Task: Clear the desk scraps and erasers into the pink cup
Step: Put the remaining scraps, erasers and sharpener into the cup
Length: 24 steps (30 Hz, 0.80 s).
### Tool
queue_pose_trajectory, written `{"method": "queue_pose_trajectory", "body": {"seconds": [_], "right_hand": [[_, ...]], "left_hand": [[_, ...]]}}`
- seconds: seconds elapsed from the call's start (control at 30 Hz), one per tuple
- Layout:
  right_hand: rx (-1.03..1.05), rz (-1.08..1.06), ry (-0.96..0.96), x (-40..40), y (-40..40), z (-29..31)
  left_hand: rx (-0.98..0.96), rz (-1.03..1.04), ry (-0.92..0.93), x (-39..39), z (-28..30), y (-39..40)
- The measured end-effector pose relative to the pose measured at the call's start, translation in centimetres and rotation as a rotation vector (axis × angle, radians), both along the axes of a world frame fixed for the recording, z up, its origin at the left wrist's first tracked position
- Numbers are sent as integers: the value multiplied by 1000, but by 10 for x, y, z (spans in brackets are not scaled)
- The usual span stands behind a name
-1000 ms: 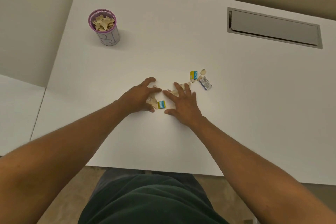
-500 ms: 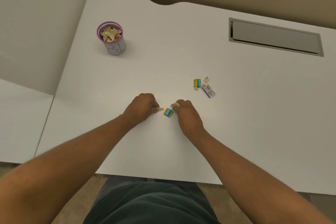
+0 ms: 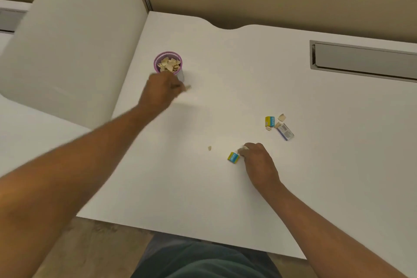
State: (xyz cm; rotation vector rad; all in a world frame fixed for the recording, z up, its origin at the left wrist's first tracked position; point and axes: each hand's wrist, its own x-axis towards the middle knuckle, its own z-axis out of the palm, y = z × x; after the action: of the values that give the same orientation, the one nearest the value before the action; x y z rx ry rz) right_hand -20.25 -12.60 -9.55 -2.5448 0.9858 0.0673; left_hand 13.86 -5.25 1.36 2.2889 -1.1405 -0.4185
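The pink cup (image 3: 168, 62) already holds many scraps. The left hand (image 3: 161, 91), closed on a scrap, is just beside it. The right hand (image 3: 257, 160) pinches a scrap on the table (image 3: 225, 79), next to one eraser (image 3: 233, 157). Two erasers (image 3: 269, 121) and some scraps remain.

Left hand (image 3: 160, 90) stretched forward, fisted; right hand (image 3: 257, 160) curled low.
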Motion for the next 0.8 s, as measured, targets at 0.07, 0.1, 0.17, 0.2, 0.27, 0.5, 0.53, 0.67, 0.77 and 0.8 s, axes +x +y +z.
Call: {"method": "queue_pose_trajectory", "body": {"seconds": [0.07, 0.1, 0.17, 0.2, 0.27, 0.5, 0.53, 0.67, 0.77, 0.8], "right_hand": [[8, -7, -3, 1, -1, 0], [14, -10, -4, 1, -1, 0], [20, -8, 5, 1, -1, 0], [23, -8, 6, 1, -1, -1], [37, -8, -4, 1, -1, -1], [24, -6, 46, 3, -3, 2], [28, -8, 51, 4, -3, 2], [47, -29, 40, 4, -2, 2], [55, -27, 40, 3, -1, 1], [53, -27, 37, 4, -1, 1]], "left_hand": [[5, 40, -82, 29, 18, -17], [24, 56, -124, 42, 25, -26], [114, 59, -185, 60, 34, -43], [173, 52, -205, 66, 35, -50], [292, 24, -232, 74, 32, -61], [551, -88, -376, 75, 7, -80], [573, -117, -395, 76, 2, -81], [614, -195, -404, 78, -10, -84], [621, -245, -406, 78, -5, -86], [635, -260, -398, 78, 0, -87]]}}
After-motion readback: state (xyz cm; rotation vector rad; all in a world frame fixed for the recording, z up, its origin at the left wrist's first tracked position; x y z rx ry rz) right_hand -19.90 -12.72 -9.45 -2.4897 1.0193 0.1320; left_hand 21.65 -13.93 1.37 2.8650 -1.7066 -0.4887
